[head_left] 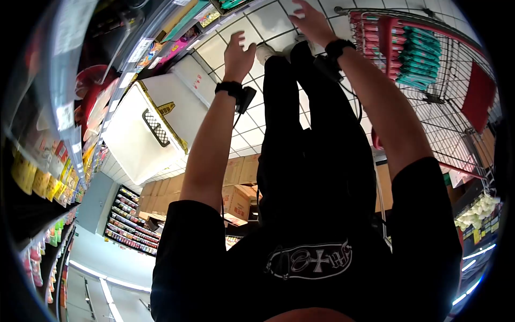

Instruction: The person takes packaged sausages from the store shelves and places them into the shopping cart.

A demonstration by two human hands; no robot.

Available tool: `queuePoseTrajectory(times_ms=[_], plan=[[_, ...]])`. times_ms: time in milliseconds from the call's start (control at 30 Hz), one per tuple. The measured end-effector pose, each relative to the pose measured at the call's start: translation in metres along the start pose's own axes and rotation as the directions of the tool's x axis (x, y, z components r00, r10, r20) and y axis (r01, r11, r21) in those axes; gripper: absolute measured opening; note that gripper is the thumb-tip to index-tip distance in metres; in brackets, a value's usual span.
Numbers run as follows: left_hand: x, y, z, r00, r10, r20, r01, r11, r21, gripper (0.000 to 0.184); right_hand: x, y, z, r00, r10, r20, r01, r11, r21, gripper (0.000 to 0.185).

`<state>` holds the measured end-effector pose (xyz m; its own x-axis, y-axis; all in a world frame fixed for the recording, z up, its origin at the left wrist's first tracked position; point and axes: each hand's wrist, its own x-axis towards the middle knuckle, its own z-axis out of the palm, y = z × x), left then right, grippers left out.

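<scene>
My left hand [240,55] reaches out over the tiled floor with its thumb apart from the fingers, holding nothing. Farther forward, my right hand [312,22] also hangs empty over the tiles, fingers spread. Each wrist wears a black strap with a small dark device. Nearest to my left hand is a large white bin [126,134] with a yellow-edged rim and a dark mesh handle. To the right of my right hand stands a wire shopping cart [450,75] with a red handle. It carries red packets [370,45] and teal packets [419,56] in stacks.
A display case with price labels [140,51] runs along my left side. Hanging snack bags [40,180] fill a shelf at the left. Cardboard boxes [236,204] are stacked behind me, and a rack of small goods [131,220] stands farther back.
</scene>
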<state>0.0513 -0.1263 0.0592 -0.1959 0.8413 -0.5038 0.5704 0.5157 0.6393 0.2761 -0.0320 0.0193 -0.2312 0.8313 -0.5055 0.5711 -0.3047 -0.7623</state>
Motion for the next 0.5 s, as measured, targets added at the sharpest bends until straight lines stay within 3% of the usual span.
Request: queuePoseTrajectory(times_ms=[67, 100, 133, 167, 200, 267, 333, 367, 400, 467, 500], plan=[[0.029, -0.012, 0.005, 0.956, 0.292, -0.04, -0.272, 0.927, 0.259, 0.059, 0.025, -0.013, 0.008, 0.989, -0.134, -0.066, 0.121, 0.978, -0.168, 0.056], [0.041, -0.012, 0.007, 0.956, 0.292, -0.028, -0.276, 0.926, 0.26, 0.059, 0.037, -0.015, 0.012, 0.968, -0.239, -0.079, 0.22, 0.956, -0.195, 0.057], [0.053, -0.011, 0.007, 0.893, 0.448, -0.043, -0.395, 0.826, 0.402, 0.061, 0.046, -0.018, 0.013, 0.935, -0.343, -0.091, 0.316, 0.922, -0.225, 0.059], [0.062, -0.006, 0.006, 0.805, 0.593, -0.033, -0.487, 0.69, 0.536, 0.062, 0.05, -0.027, 0.01, 0.938, -0.334, -0.096, 0.307, 0.925, -0.222, 0.059], [0.065, 0.006, 0.002, 0.803, 0.596, -0.026, -0.492, 0.686, 0.535, 0.062, 0.053, -0.039, 0.004, 0.933, -0.359, -0.027, 0.34, 0.903, -0.264, 0.059], [0.071, 0.025, -0.007, 0.892, 0.424, 0.155, -0.437, 0.722, 0.536, 0.075, 0.064, -0.046, 0.005, 0.922, -0.386, 0.032, 0.377, 0.875, -0.304, 0.06], [0.089, 0.032, -0.012, 0.885, 0.449, 0.125, -0.433, 0.693, 0.576, 0.087, 0.083, -0.042, 0.01, 0.829, -0.539, 0.149, 0.545, 0.719, -0.432, 0.062], [0.098, 0.03, -0.011, 0.896, 0.435, 0.092, -0.408, 0.722, 0.559, 0.087, 0.083, -0.055, 0.006, 0.875, -0.441, 0.2, 0.472, 0.683, -0.557, 0.064], [0.107, 0.024, -0.009, 0.907, 0.417, 0.06, -0.381, 0.75, 0.54, 0.087, 0.089, -0.057, 0.007, 0.877, -0.439, 0.195, 0.467, 0.684, -0.56, 0.064], [0.12, 0.019, -0.009, 0.872, 0.488, 0.048, -0.43, 0.715, 0.551, 0.088, 0.097, -0.057, 0.011, 0.858, -0.432, 0.277, 0.503, 0.605, -0.617, 0.066], [0.124, 0.02, -0.009, 0.887, 0.454, 0.091, -0.395, 0.639, 0.661, 0.088, 0.1, -0.057, 0.017, 0.845, -0.473, 0.248, 0.498, 0.529, -0.687, 0.065]])
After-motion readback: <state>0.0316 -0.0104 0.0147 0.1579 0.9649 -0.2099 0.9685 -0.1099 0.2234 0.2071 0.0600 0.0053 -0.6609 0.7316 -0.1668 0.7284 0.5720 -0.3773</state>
